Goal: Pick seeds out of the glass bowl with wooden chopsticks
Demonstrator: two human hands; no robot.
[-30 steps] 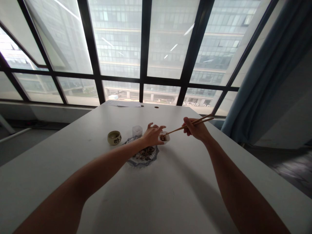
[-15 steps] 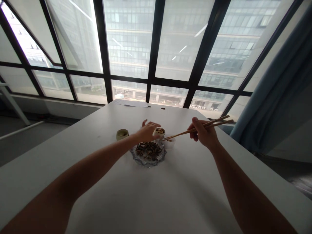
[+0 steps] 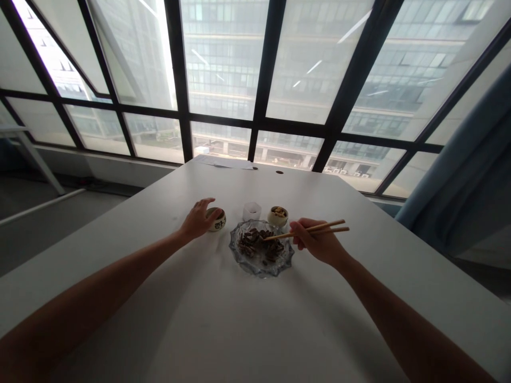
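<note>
My left hand [image 3: 199,217] is curled about the side of a small ceramic cup [image 3: 217,222] with dark lettering, its thumb across the near rim. In my right hand [image 3: 317,239] is a pair of wooden chopsticks [image 3: 305,232]. Their tips reach into a scalloped clear glass bowl [image 3: 261,272], among many small brown pieces, perhaps seeds or nuts [image 3: 249,242]. Whether the tips pinch a piece is too small to tell. Behind the bowl sits a second ceramic cup [image 3: 275,218] with yellowish pieces in it. Left of that cup stands a translucent white container [image 3: 251,211].
All of this rests on a white table [image 3: 223,319]. Papers [image 3: 223,162] lie at its far edge, near round holes in the tabletop. Large windows stand behind, and a blue curtain [image 3: 459,170] hangs at the right.
My left hand has gone from the cup with yellowish pieces to the lettered cup on the left. The chopstick tips have moved from near the white container into the glass bowl.
</note>
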